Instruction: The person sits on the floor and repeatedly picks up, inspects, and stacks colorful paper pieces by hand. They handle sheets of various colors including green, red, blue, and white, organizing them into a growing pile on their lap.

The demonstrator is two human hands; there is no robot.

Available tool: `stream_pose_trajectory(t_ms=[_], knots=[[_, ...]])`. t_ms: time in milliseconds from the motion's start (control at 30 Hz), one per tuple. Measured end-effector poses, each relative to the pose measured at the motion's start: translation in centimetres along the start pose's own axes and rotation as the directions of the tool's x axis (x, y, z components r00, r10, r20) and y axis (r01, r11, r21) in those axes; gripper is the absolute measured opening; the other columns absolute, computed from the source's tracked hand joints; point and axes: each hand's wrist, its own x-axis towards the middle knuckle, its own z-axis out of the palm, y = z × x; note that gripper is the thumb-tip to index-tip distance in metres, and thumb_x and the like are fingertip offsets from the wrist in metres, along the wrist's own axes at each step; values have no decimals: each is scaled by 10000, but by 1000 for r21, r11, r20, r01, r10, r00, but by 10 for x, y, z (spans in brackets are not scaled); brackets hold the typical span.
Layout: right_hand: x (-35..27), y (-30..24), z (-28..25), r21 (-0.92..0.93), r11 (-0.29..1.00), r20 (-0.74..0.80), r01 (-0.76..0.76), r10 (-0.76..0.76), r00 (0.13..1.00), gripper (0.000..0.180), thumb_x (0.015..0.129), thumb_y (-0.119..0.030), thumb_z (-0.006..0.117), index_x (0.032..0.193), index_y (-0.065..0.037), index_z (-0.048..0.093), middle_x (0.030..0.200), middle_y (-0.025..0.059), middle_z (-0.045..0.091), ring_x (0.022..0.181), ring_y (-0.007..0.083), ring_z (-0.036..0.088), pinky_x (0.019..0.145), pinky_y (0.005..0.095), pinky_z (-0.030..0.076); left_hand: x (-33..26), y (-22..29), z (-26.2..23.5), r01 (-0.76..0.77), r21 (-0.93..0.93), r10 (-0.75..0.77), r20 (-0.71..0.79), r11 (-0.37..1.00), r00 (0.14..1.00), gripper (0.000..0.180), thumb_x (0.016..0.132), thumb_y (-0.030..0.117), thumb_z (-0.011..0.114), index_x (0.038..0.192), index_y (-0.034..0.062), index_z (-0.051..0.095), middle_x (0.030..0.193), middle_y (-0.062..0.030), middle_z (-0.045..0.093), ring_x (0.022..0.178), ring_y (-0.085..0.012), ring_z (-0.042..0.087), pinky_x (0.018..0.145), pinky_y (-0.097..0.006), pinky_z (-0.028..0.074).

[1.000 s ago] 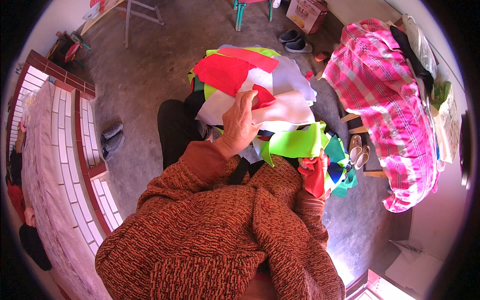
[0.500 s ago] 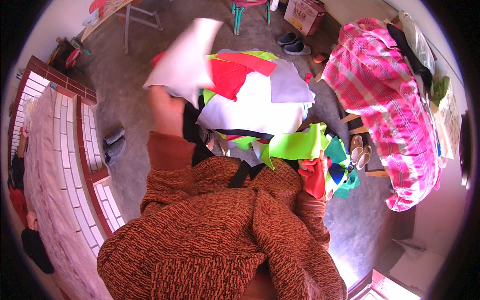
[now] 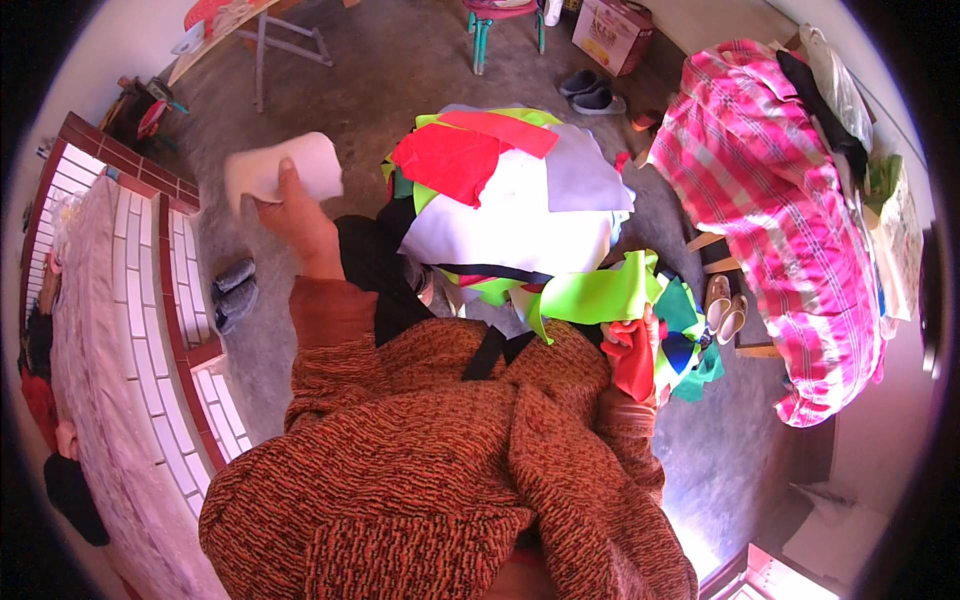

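My left hand (image 3: 302,222) is held out to the left, thumb and fingers closed on a white cloth piece (image 3: 312,165). My right hand (image 3: 651,335), partly covered, grips a bunch of cloth scraps (image 3: 630,368) in red, green, blue and white beside my right thigh. From that bunch a lime-green strip (image 3: 600,292) stretches leftward toward the heap. In front of my knees lies a heap of cloth pieces (image 3: 510,225), mostly white, with a red piece (image 3: 450,160) and a grey-lilac piece (image 3: 585,170) on top. What supports the heap is mostly hidden.
A pink plaid cloth (image 3: 770,190) covers something with wooden legs on the right, with pale slippers (image 3: 724,310) beside it. Grey slippers (image 3: 235,290) lie at left, dark slippers (image 3: 592,92) farther ahead. A stool (image 3: 480,40) and a carton (image 3: 612,35) stand at the back.
My left hand has swung left and slightly down with the white cloth, away from the heap; the cloth now looks folded over in the hand. My right hand stays with its bunch.
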Motion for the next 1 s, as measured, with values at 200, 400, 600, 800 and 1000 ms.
stream_pose_trajectory(t_ms=[200, 400, 600, 800, 1000], knots=[[7, 1, -5, 57, 998, 101, -32, 26, 995, 284, 894, -435, 536, 805, -169, 494, 666, -49, 465, 547, 72, 427, 426, 184, 302, -59, 3, 29, -891, 226, 419, 819, 395, 393, 213, 724, 102, 657, 926, 44, 626, 1092, -132, 619, 986, -320, 601, 752, -413, 484], [-5, 3, 10, -153, 987, -166, 57, -83, 983, 296, 899, -464, 517, 821, -179, 511, 673, -54, 469, 559, 80, 440, 454, 195, 336, -121, -7, 34, -798, 24, -4, 1000, 602, 27, 506, 658, 145, 678, 1130, 59, 519, 1376, -123, 420, 1329, -271, 327, 1043, -537, 233], [6, 6, -6, 48, 999, 79, 22, -26, 997, 252, 925, -421, 497, 886, -172, 510, 672, -58, 448, 550, 61, 409, 433, 184, 297, -107, 3, 26, -652, 20, -50, 998, 758, -27, 437, 667, 217, 731, 1050, 79, 572, 1379, -123, 425, 1331, -296, 325, 1059, -529, 206], [5, 0, 1, 110, 993, 136, -30, 14, 991, 273, 919, -426, 502, 861, -159, 496, 666, -58, 425, 531, 59, 358, 411, 184, 234, -111, 0, 28, -678, 51, 121, 972, 733, 204, 312, 713, 219, 723, 974, 89, 612, 1312, -126, 481, 1261, -319, 401, 1021, -526, 278], [11, 5, -9, 137, 990, 165, -39, 16, 986, 293, 905, -437, 512, 811, -162, 478, 663, -53, 415, 526, 57, 344, 399, 178, 215, -129, -13, 44, -784, 10, 195, 967, 621, 167, 251, 722, 196, 705, 936, 94, 622, 1270, -129, 501, 1234, -309, 426, 1000, -523, 312]])
